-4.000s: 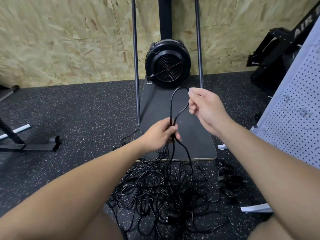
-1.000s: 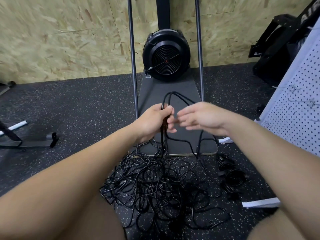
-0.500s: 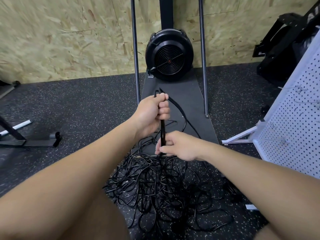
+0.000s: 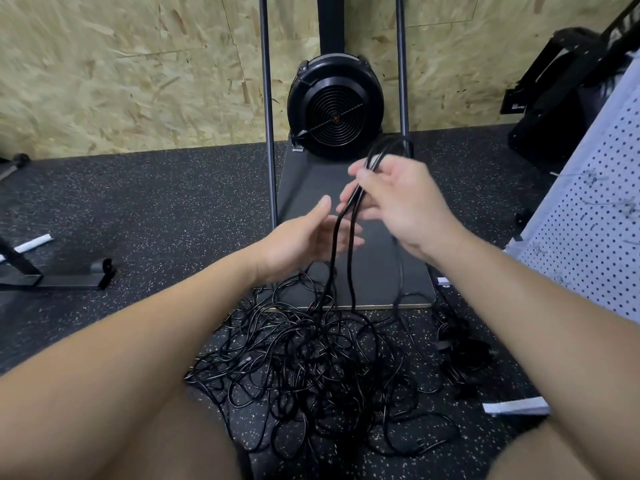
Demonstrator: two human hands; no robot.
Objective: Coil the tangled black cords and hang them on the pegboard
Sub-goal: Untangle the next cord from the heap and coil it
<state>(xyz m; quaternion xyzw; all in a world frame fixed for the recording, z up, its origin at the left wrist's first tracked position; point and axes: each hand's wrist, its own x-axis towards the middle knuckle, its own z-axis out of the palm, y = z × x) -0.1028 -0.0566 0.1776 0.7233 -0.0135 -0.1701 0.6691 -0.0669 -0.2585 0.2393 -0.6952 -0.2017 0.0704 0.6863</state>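
Note:
A big tangle of black cords (image 4: 318,368) lies on the speckled floor between my knees. My right hand (image 4: 398,206) is raised and grips a few loops of black cord (image 4: 349,216), their top bend showing above my fingers and the strands hanging down into the tangle. My left hand (image 4: 304,240) is just left of those strands, palm up, fingers straight, holding nothing. The white pegboard (image 4: 595,216) leans at the right edge with a few hooks on it.
A black fan-wheel machine (image 4: 334,109) with two upright poles stands on a dark platform (image 4: 377,271) right behind the tangle. A smaller cord bundle (image 4: 464,348) lies at the right. Black equipment (image 4: 561,95) sits far right, a metal frame foot (image 4: 69,275) at left.
My left hand has let go of the cord loops and opened. My right hand, which was low on the strands, has risen and now holds the loops up and to the right.

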